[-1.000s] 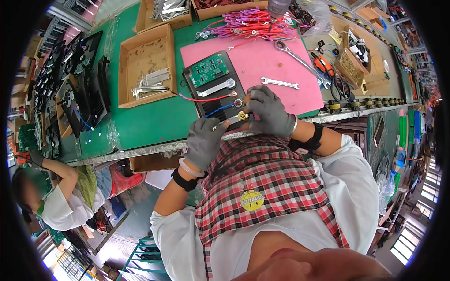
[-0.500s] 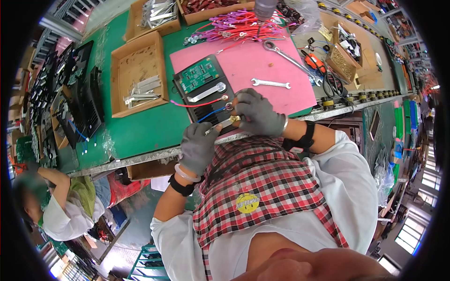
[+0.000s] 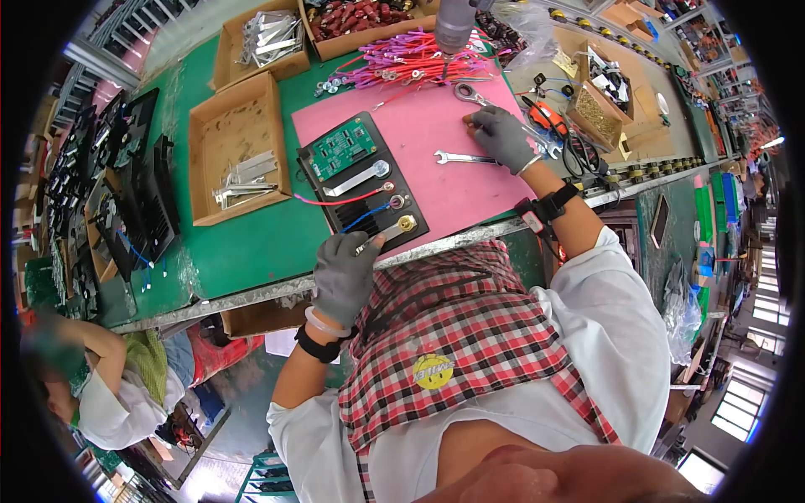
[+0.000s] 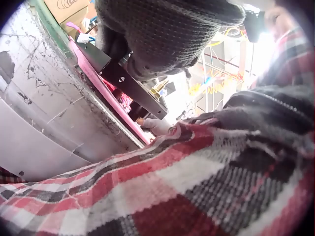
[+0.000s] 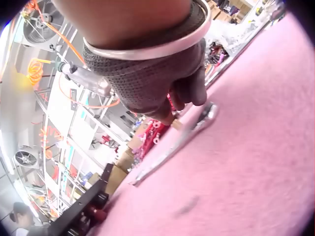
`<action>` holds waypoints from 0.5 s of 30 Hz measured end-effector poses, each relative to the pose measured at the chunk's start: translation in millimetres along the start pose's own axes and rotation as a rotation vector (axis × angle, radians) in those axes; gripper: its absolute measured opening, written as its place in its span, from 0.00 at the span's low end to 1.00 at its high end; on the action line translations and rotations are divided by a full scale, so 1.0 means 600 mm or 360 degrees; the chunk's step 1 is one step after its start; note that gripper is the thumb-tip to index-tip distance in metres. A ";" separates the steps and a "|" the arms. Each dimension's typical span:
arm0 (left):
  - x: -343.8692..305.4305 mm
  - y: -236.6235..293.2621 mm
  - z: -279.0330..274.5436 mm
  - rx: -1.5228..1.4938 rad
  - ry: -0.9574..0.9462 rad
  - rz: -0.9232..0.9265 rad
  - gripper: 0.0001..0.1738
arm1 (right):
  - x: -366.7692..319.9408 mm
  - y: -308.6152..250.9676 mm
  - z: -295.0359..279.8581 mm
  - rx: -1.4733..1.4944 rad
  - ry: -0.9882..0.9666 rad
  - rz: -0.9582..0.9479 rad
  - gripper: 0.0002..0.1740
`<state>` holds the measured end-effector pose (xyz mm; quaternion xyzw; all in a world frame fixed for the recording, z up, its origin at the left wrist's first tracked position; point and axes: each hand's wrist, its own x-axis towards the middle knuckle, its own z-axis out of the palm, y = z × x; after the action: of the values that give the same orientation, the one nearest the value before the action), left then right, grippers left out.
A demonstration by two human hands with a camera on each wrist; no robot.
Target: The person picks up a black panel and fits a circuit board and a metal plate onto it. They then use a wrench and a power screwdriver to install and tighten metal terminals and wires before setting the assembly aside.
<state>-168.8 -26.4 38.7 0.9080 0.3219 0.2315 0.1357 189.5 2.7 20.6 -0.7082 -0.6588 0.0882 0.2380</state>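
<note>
In the head view my left hand point(image 3: 344, 270), in a grey glove with bare fingertips, pinches the end of a flat metal strip point(image 3: 387, 232) at the near edge of a black housing point(image 3: 356, 210). A brass nut point(image 3: 407, 223) sits at the strip's other end. The housing carries a green circuit board point(image 3: 342, 149), a second metal strip point(image 3: 359, 178), a red wire point(image 3: 340, 202) and a blue wire point(image 3: 366, 219). My right hand point(image 3: 503, 138) is over the pink mat; the right wrist view shows its fingertips pinching a small brass piece point(image 5: 176, 124), above a wrench point(image 5: 170, 153).
A combination wrench point(image 3: 465, 158) and a larger ratchet wrench point(image 3: 470, 94) lie on the pink mat point(image 3: 444, 197). Cardboard boxes point(image 3: 197, 159) of metal strips stand left. Red cables point(image 3: 411, 63) lie at the back under a hanging driver point(image 3: 454, 25). Another person point(image 3: 126, 402) sits at left.
My right hand has left the brass nut on the strip and moved right and away across the pink mat to a small brass piece there. The left hand stays on the strip.
</note>
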 end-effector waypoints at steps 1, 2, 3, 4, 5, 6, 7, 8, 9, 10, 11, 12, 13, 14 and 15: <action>0.000 0.000 0.000 -0.0013 -0.0012 -0.0012 0.23 | 0.001 0.002 0.006 -0.0028 0.0009 -0.0002 0.11; -0.001 0.000 -0.001 -0.0024 -0.0025 -0.0030 0.25 | 0.004 -0.004 0.012 -0.0054 0.0014 -0.0008 0.11; -0.003 0.000 -0.001 -0.0020 -0.0021 -0.0038 0.25 | 0.004 -0.033 0.002 0.0085 -0.0026 0.0049 0.11; -0.003 -0.001 0.002 -0.0015 -0.0013 -0.0047 0.25 | 0.002 -0.065 -0.006 0.0342 -0.0176 -0.0063 0.11; -0.004 -0.002 0.004 -0.0014 -0.0009 -0.0053 0.25 | -0.005 -0.100 -0.013 0.0596 -0.0327 -0.0169 0.10; -0.006 -0.002 0.005 -0.0005 -0.0011 -0.0054 0.25 | -0.017 -0.135 -0.022 0.0850 -0.0471 -0.0259 0.10; -0.005 -0.004 0.006 0.0003 -0.0011 -0.0043 0.25 | -0.025 -0.178 -0.034 0.0760 -0.0554 -0.0525 0.10; -0.004 -0.004 0.006 0.0010 -0.0008 -0.0026 0.25 | -0.033 -0.213 -0.039 0.0660 -0.0627 -0.0790 0.10; -0.001 -0.003 0.003 0.0026 -0.0003 -0.0012 0.23 | -0.042 -0.230 -0.033 0.0529 -0.0671 -0.0852 0.10; 0.002 0.000 -0.001 0.0040 0.0008 -0.0001 0.22 | -0.048 -0.243 -0.028 0.0394 -0.0717 -0.0916 0.11; 0.004 0.002 -0.003 0.0056 0.0020 0.0004 0.21 | -0.050 -0.250 -0.027 0.0258 -0.0766 -0.0983 0.11; 0.004 0.003 -0.003 0.0055 0.0022 0.0010 0.21 | -0.049 -0.251 -0.025 0.0200 -0.0782 -0.0957 0.11; 0.003 0.002 -0.003 0.0055 0.0024 0.0009 0.21 | -0.048 -0.252 -0.020 0.0144 -0.0802 -0.0935 0.12; 0.001 0.001 -0.002 0.0054 0.0026 0.0007 0.21 | -0.047 -0.253 -0.017 0.0088 -0.0824 -0.0914 0.12; 0.000 0.001 -0.001 0.0054 0.0039 -0.0002 0.21 | -0.046 -0.252 -0.014 0.0063 -0.0803 -0.0958 0.12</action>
<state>-168.5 -27.1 39.3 0.9071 0.3280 0.2368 0.1165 55.1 -23.6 91.5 -0.4347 -0.8730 0.1984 0.0974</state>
